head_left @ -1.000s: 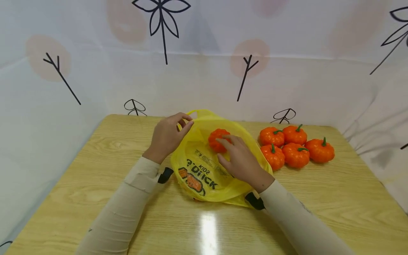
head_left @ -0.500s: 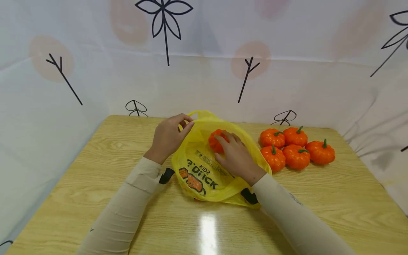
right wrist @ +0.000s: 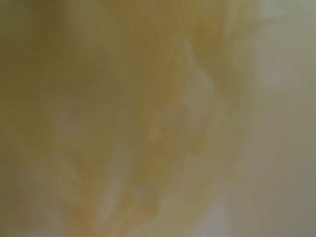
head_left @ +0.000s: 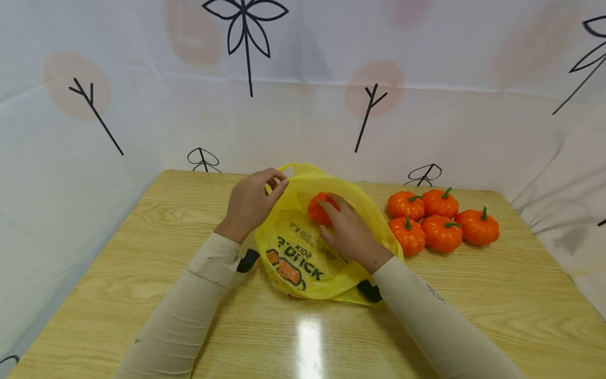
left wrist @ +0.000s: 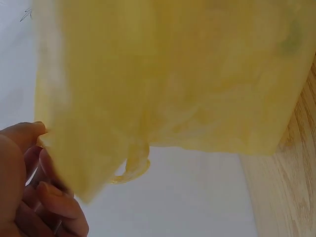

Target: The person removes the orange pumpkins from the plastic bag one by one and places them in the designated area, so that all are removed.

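Observation:
A yellow plastic bag [head_left: 338, 287] with cartoon print and lettering stands open-mouthed in the middle of the table. My left hand [head_left: 251, 200] pinches its left rim; the left wrist view has the thumb and fingers of that hand [left wrist: 17, 173] on the edge of the thin film [left wrist: 173, 74]. Inside the mouth, my right hand [head_left: 352, 231] holds a small orange pumpkin [head_left: 317, 209], fingers curled over its right side and partly hiding it. Blurred yellow film [right wrist: 148, 123] fills most of the right wrist view, so neither hand nor pumpkin shows there.
Several orange pumpkins [head_left: 442, 234] with green stems sit grouped to the right of the bag on the wooden table [head_left: 156, 252]. Behind the table hangs a pale cloth [head_left: 303, 126] with black plant drawings. Dark wrist pieces [head_left: 248, 261] sit under both forearms.
My right hand, with loose fingers near the pumpkin at first, has moved slightly left and closed its fingers around it. The left hand keeps its place at the rim.

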The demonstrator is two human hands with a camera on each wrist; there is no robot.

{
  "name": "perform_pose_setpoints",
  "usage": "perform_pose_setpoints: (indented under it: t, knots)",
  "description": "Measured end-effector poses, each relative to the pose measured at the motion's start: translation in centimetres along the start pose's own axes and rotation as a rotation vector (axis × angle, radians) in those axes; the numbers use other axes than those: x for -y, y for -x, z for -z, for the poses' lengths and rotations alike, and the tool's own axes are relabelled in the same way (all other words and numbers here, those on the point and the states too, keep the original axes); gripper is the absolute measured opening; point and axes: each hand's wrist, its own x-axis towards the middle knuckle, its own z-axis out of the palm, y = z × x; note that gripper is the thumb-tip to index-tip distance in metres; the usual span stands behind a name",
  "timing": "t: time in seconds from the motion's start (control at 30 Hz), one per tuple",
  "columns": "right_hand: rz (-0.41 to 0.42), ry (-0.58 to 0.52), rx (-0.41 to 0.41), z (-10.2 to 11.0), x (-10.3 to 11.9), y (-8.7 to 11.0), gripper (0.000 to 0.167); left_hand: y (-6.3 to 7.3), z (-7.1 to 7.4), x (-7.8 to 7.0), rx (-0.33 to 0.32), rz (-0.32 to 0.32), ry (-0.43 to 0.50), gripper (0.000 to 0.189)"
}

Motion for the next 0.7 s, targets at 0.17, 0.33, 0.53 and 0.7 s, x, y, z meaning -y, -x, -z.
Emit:
perform_pose_setpoints:
  t: [0.17, 0.33, 0.53, 0.7]
  knots:
    - [0.044, -0.010, -0.077, -0.12, -0.08, -0.24, 0.052, -0.01, 0.00, -0.06, -0.008, -0.006, -0.004, 0.020]
    - [0.041, 0.005, -0.090, -0.20, 0.07, -0.41, 0.054, -0.03, 0.05, -0.06, -0.009, -0.002, -0.013, 0.020]
    - [0.037, 0.060, -0.073, -0.29, 0.31, -0.49, 0.054, -0.08, 0.00, -0.01, -0.004, 0.001, -0.024, 0.021]
    - [0.039, 0.083, -0.063, -0.41, 0.40, -0.50, 0.056, -0.05, 0.07, -0.15, -0.005, 0.003, -0.019, 0.020]
